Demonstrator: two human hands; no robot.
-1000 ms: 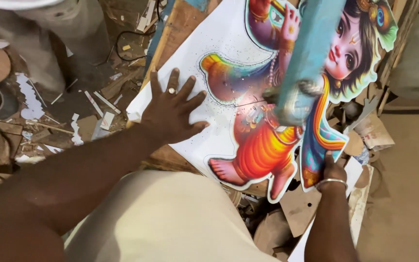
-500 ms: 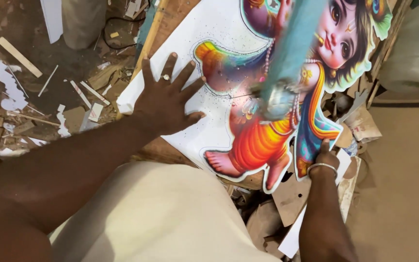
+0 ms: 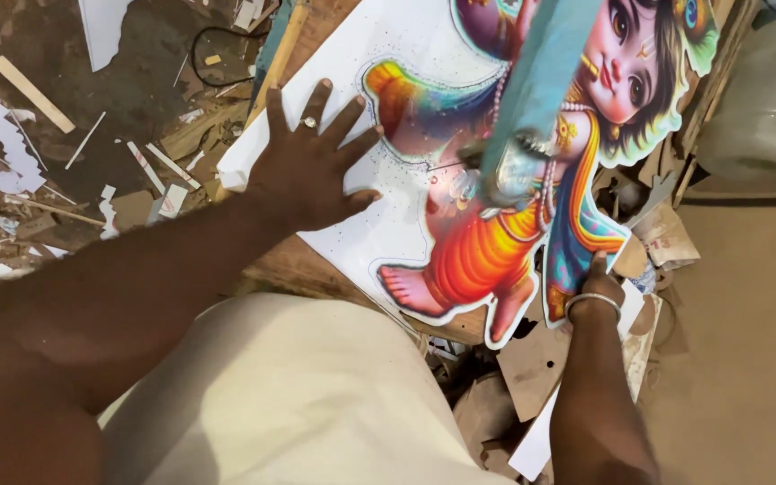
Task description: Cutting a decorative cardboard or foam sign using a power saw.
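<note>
Left hand [image 3: 312, 171] spread flat, fingers open, pinning white board [image 3: 379, 229] on counter [image 3: 307, 265]; right hand [image 3: 596, 286] steadying picture cutout's [image 3: 487, 251] edge, finger grip unclear.

Glossy printed board [image 3: 460, 242] (white margins speckled with dust) lies on rough, matt wood [image 3: 298, 265].
</note>
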